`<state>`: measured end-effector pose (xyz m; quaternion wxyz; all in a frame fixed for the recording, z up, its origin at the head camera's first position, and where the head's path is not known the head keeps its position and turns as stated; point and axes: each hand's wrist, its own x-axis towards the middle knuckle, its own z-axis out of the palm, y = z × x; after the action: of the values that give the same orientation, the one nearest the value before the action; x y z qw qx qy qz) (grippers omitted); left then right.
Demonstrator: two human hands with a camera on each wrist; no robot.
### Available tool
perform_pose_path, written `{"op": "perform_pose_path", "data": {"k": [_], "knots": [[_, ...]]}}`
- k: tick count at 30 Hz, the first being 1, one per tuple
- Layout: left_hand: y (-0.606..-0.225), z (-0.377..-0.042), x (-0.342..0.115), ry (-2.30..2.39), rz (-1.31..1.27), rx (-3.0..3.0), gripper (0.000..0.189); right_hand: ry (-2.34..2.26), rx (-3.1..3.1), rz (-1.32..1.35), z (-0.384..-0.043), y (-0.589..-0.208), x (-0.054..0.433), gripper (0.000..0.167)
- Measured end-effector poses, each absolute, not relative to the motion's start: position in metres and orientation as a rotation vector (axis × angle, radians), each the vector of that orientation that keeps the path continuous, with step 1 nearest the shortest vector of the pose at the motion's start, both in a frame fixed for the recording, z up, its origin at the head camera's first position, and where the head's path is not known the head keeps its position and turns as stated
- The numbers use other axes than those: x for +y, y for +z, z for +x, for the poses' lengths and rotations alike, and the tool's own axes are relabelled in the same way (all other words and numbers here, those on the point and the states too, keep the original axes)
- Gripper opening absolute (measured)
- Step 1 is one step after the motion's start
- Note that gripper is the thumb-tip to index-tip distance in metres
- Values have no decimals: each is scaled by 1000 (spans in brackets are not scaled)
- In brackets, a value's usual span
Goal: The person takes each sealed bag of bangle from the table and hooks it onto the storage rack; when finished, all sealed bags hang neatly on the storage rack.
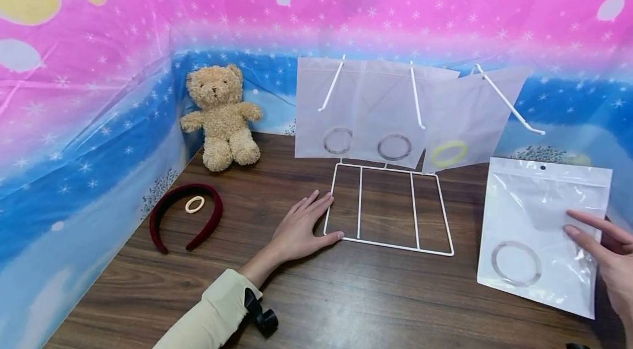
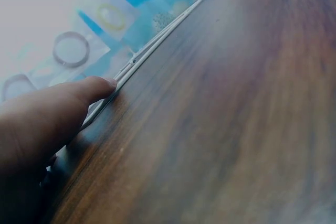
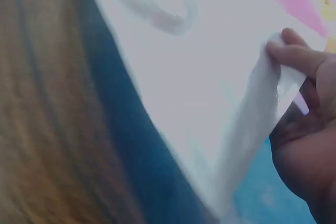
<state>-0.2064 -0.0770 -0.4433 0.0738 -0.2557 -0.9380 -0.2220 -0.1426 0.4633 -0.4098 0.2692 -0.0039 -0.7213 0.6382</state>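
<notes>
My right hand (image 1: 613,261) grips the right edge of a white zip pouch (image 1: 544,211), raised above the table and slightly tilted. Through its clear front shows a greyish bangle (image 1: 516,264). In the right wrist view, fingertips (image 3: 294,56) pinch the pouch's side. My left hand (image 1: 301,228) rests with fingers spread at the near left corner of a white wire display rack (image 1: 388,244), its thumb touching the base bar. Three similar pouches hang from the rack's hooks: a left pouch (image 1: 323,96), a middle pouch (image 1: 386,107) and a right pouch (image 1: 470,118) holding a yellow ring (image 1: 449,154).
A brown teddy bear (image 1: 220,118) sits against the printed cloth backdrop (image 1: 237,14). A dark red headband (image 1: 215,217) lies on the wooden table (image 1: 346,299), with a small cream ring (image 1: 195,204) inside its curve. White hook arms (image 1: 514,104) jut forward from the rack.
</notes>
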Motion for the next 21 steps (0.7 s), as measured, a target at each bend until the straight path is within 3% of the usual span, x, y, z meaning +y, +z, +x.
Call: {"op": "perform_pose_path", "data": {"k": [8, 14, 21], "knots": [[-441, -206, -78, -670, -776, -2808, 86, 1324, -2188, 64, -132, -391, 452, 38], [-441, -205, -79, -678, -771, -2813, 87, 1232, -2288, 60, -127, -364, 408, 35], [-441, -205, -77, -684, -776, -2811, 87, 1338, -2288, 271, -119, -339, 356, 34]]}}
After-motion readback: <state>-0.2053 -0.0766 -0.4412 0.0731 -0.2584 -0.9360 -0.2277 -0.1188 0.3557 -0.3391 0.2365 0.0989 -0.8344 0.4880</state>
